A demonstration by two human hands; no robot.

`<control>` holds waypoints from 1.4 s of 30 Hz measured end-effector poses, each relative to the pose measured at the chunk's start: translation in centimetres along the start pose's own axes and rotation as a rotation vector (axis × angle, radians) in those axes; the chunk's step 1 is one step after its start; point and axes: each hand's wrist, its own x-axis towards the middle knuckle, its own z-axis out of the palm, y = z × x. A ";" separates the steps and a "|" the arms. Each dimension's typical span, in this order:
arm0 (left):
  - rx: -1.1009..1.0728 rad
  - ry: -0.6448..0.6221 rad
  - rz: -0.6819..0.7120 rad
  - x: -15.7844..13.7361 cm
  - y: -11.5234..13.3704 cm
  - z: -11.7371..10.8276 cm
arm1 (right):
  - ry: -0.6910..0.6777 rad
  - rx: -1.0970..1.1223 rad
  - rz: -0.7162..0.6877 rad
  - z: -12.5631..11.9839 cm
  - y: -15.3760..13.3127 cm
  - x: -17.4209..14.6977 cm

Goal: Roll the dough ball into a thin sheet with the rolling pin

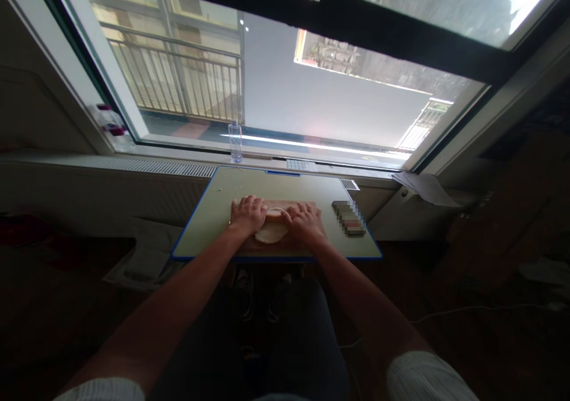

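Observation:
A flat, pale round of dough point(271, 233) lies on a wooden board point(291, 204) in the middle of the small table. Across the dough's far part runs a rolling pin point(275, 213), whose light wood shows between my hands. My left hand point(248, 214) is closed over its left end, while my right hand point(305, 218) covers the right end with the fingers curled down. Both palms hide most of the pin.
The pale table point(196, 234) has a blue edge. A blurred-out phone-like object point(349, 217) lies at its right. Beyond, a clear bottle point(235, 142) stands on the window sill, with papers point(423, 187) at the right. Another bottle point(110, 120) is at the left.

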 end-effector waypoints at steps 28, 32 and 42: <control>0.020 -0.275 0.014 9.3 -0.7 1.7 | -0.067 0.145 0.161 1.1 1.9 7.7; 0.011 -0.275 0.008 10.2 -0.6 1.5 | -0.088 0.148 0.165 1.5 2.3 8.8; 0.018 -0.275 -0.043 12.2 -0.3 1.7 | -0.104 0.184 0.166 2.3 3.2 10.9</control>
